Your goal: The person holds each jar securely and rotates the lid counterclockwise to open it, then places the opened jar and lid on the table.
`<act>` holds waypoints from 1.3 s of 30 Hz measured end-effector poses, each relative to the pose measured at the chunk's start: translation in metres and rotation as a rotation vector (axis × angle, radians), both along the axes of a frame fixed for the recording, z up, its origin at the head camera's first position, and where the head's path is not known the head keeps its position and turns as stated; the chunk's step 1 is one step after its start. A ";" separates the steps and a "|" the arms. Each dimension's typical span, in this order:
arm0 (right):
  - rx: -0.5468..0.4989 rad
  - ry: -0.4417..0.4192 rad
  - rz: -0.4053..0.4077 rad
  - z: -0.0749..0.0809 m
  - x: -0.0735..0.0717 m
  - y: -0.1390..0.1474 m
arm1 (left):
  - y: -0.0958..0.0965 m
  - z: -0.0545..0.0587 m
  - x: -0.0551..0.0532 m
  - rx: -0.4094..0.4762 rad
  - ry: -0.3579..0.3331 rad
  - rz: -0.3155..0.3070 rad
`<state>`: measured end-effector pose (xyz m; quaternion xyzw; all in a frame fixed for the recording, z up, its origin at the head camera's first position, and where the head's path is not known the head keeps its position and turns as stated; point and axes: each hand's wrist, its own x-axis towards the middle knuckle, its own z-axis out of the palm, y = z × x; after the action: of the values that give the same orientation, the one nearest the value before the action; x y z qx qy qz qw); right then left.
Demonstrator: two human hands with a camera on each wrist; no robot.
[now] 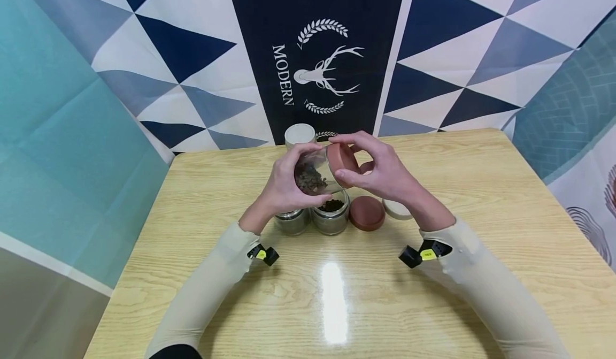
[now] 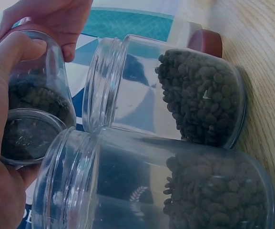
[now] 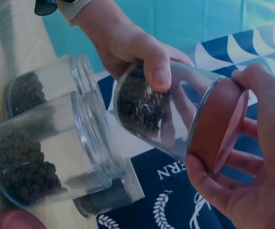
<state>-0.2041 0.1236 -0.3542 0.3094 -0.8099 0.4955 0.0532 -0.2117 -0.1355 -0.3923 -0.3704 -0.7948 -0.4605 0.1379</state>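
Above the table, my left hand [image 1: 280,183] grips a clear glass jar [image 1: 317,167] partly filled with dark pellets. The jar tilts sideways with its mouth toward the right. My right hand [image 1: 387,170] holds the reddish-brown lid [image 1: 344,165] at that mouth, fingers and thumb around its rim. In the right wrist view the lid [image 3: 217,125] sits against the jar's mouth; how tightly it is screwed cannot be told. Just below stand two uncovered glass jars, a left one [image 1: 292,223] and a right one [image 1: 331,222], both holding dark pellets.
A second reddish-brown lid [image 1: 367,213] lies right of the uncovered jars, beside a white lid [image 1: 397,209] partly behind my right forearm. Farther back stands a white-lidded jar [image 1: 300,134], near the patterned cloth [image 1: 317,43] behind the wooden table [image 1: 231,305].
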 end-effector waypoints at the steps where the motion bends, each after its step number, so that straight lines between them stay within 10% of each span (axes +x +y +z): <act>1: -0.004 0.012 0.014 -0.001 -0.001 0.000 | 0.000 0.000 0.000 0.002 0.001 -0.001; 19: 0.009 0.157 0.151 -0.002 -0.002 0.005 | -0.002 -0.001 -0.001 0.007 0.017 -0.008; 39: 0.019 -0.065 -0.052 0.006 0.006 -0.002 | -0.002 0.000 0.000 0.000 -0.003 0.000</act>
<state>-0.1978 0.1214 -0.3478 0.2724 -0.8236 0.4960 0.0370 -0.2113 -0.1376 -0.3919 -0.3694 -0.7950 -0.4613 0.1367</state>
